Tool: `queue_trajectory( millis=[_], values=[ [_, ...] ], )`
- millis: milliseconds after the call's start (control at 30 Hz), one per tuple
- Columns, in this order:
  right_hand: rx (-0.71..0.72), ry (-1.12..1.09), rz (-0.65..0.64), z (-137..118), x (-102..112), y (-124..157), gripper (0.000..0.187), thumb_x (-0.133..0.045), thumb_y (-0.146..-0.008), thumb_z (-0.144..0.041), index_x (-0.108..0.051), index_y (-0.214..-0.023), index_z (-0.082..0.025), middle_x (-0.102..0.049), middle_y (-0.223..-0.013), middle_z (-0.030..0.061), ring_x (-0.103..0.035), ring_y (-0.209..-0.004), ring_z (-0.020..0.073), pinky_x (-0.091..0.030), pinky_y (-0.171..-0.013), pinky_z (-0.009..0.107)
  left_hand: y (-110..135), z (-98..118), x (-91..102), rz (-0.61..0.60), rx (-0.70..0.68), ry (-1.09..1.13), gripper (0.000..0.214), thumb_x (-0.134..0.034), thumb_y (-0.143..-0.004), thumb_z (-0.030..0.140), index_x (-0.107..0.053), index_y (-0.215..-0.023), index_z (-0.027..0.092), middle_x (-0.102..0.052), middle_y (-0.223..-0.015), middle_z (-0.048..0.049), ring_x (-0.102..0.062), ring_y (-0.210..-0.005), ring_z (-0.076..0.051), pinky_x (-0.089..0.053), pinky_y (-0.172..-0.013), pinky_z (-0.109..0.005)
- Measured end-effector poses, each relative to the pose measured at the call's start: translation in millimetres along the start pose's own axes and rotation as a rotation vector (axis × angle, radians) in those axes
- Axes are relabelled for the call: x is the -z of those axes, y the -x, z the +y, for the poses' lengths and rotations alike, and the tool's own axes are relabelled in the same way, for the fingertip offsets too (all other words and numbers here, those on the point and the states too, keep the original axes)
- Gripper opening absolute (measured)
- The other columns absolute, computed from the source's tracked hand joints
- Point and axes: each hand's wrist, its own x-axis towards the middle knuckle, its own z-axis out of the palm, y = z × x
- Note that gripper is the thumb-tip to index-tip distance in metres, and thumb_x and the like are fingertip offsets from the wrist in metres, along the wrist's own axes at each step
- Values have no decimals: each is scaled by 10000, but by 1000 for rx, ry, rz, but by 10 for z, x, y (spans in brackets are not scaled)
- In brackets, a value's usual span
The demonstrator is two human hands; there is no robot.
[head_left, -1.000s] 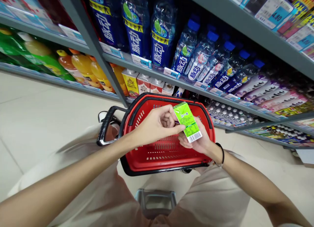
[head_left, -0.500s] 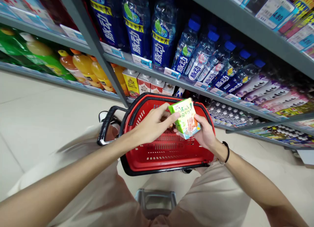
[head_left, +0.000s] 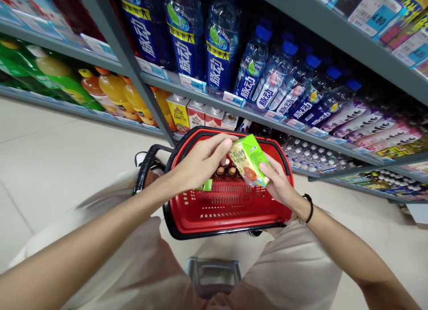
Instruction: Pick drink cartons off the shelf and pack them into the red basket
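My right hand [head_left: 277, 178] grips a small green and pale-yellow drink carton [head_left: 249, 163], its thumb on the green side panel. The carton is tilted above the red shopping basket [head_left: 220, 214]. My left hand [head_left: 209, 160] is at the carton's upper left edge, fingers loosely bent and partly apart; whether the fingertips touch it is hard to see. Below the hands, brown bottles with orange caps [head_left: 225, 171] lie in the basket. A green package [head_left: 206, 185] shows there too, mostly covered by my left hand.
Shelves with blue-capped drink bottles [head_left: 220, 47] run along the far side. Drink cartons [head_left: 197, 113] stand on the lower shelf, juice bottles [head_left: 113, 89] to the left. The basket's black handle [head_left: 147, 167] leans left. A grey stool [head_left: 214, 274] is between my legs.
The carton has been turned in my right hand, so its green side now faces up. My left hand has drawn slightly left off its front, and bottles in the basket have come into view.
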Motion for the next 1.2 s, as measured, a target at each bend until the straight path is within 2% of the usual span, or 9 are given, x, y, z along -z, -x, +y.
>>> queue_trajectory(
  millis=[200,333,500,667,800,900,1033,1133,1200],
  values=[
    [125,250,-13,-52,-10,-10,576,-783,-870,-562,-654,-1332,-243,-683,-1379,89,-627,-1305,276,-486,-1145,432,18,-4,-23,-50,13,46,582,-465,-1029,653,-635,-1343,194,-683,-872,-32,-653,-758,-162,-531,-677,-255],
    [147,287,-62,-76,-50,16,596,-782,-879,-529,-613,-1365,-229,-686,-1354,104,-640,-1268,271,-509,-1115,431,23,9,-42,-63,8,116,563,-539,-1005,632,-622,-1328,179,-714,-915,-43,-661,-739,-153,-516,-632,-233],
    [77,263,-109,-4,-62,34,607,-783,-891,-503,-567,-1393,-237,-693,-1274,94,-680,-1144,241,-549,-1038,401,17,-23,-55,-82,-22,85,494,-564,-1011,565,-630,-1311,178,-729,-990,-49,-665,-767,-143,-523,-669,-231],
    [33,293,-132,48,-32,-26,609,-855,-809,-479,-592,-1299,-231,-703,-1101,59,-696,-1023,220,-575,-966,391,-6,-67,-80,-97,8,43,500,-604,-986,507,-625,-1330,145,-731,-1085,-89,-683,-870,-170,-554,-723,-254],
    [68,397,-174,88,55,-100,510,-860,-807,-441,-605,-1190,-219,-698,-1066,45,-689,-977,205,-575,-892,354,-25,-92,-63,-190,31,-39,543,-590,-988,501,-590,-1399,146,-716,-1201,-116,-692,-902,-182,-568,-732,-272],
    [109,555,-200,91,109,-152,499,-846,-819,-462,-602,-1164,-197,-699,-1023,39,-670,-866,182,-553,-798,319,-44,-129,-23,-264,-9,-166,555,-631,-967,503,-595,-1412,174,-708,-1266,-106,-692,-1021,-208,-564,-791,-282],
    [78,986,-281,51,126,-218,556,-857,-789,-510,-611,-1148,-164,-709,-989,65,-660,-838,214,-506,-734,312,-81,-271,-33,-347,-3,-331,712,-869,-754,472,-634,-1360,180,-734,-1224,-92,-686,-1091,-248,-574,-823,-299],
    [24,1349,-457,53,158,-264,606,-883,-767,-430,-610,-1214,-124,-708,-1132,152,-698,-977,304,-514,-791,348,-121,-501,-196,-423,59,-387,665,-892,-710,428,-671,-1279,165,-748,-1171,-92,-711,-1004,-237,-588,-791,-300],
    [-82,1478,-558,74,212,-290,606,-870,-790,-370,-619,-1275,-108,-707,-1192,193,-712,-1045,344,-529,-833,368,-145,-728,-393,-460,121,-486,666,-890,-707,413,-669,-1279,153,-752,-1150,-96,-718,-943,-227,-589,-779,-298]
  ],
)
